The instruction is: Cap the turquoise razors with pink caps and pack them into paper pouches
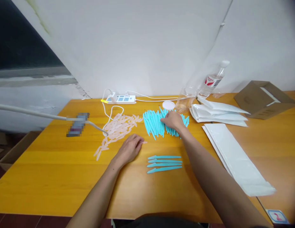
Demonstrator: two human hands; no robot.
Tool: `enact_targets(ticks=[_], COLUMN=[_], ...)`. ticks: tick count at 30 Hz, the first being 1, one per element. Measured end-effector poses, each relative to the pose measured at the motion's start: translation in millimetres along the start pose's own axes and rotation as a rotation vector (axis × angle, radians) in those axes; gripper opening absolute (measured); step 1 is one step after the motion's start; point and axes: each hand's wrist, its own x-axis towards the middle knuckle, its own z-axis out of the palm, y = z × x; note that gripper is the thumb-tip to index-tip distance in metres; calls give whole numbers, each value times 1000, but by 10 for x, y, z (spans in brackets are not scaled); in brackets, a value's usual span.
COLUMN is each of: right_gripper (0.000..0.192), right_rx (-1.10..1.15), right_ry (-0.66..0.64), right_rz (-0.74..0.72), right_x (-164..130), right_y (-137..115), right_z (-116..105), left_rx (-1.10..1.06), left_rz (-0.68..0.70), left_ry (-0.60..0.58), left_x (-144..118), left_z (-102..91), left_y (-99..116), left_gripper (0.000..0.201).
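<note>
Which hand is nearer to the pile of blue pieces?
Right. The right hand is over the blue pile; the left hand is apart from it, on its left and nearer the person.

The heaped sticks [153, 124] around my right grip [174, 120] are plain turquoise, and the four separate sticks [165, 161] before me match them. Near my left grip [130, 147], the small pieces [120, 127] are pale pink. My bench [90, 183] is honey-yellow with faint wood grain. I see white packets [235, 158], a brown carton [249, 98], a white-and-blue power strip [123, 99] (with a yellow tag [104, 101]) and a red-and-white-labelled bottle [211, 81]. The blurry card [277, 217] seems pink inside blue.
</note>
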Motion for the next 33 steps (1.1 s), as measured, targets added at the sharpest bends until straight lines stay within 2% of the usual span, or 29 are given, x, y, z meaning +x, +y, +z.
enact_targets(ticks=[3,7,11,13,15,19,23,29,33], right_gripper=[20,23,23,35,39,30,29,31,32], right_rx=[102,394,368,300,222,165,180,159,154], right_ry=[3,-98,-126,-114,-95,-74,-54,-86,-102], right_rz=[-91,-261,-448,-521,-563,-598,-609,-625,-631], right_x=[-251,-693,-1027,-1115,-1158,-1165,-1146,-1143,-1146], right_y=[90,314,483,525,554,609,642,637,630], right_z=[-66,-17,85,134,185,278,314,283,268], left_rx=[-10,-30,-17,-3,30,115,49,-266,-350], left_rz=[15,30,-3,-7,15,58,101,-142,-204], left_ry=[20,1,-18,-16,-10,32,63,-5,-21], left_x=[-19,-25,-32,-45,-61,-74,-71,-100,-95], left_z=[-5,-15,-10,2,17,53,78,60,55], left_y=[2,5,7,7,10,15,25,62,78], left_gripper=[20,18,13,12,15,21,22,23,23])
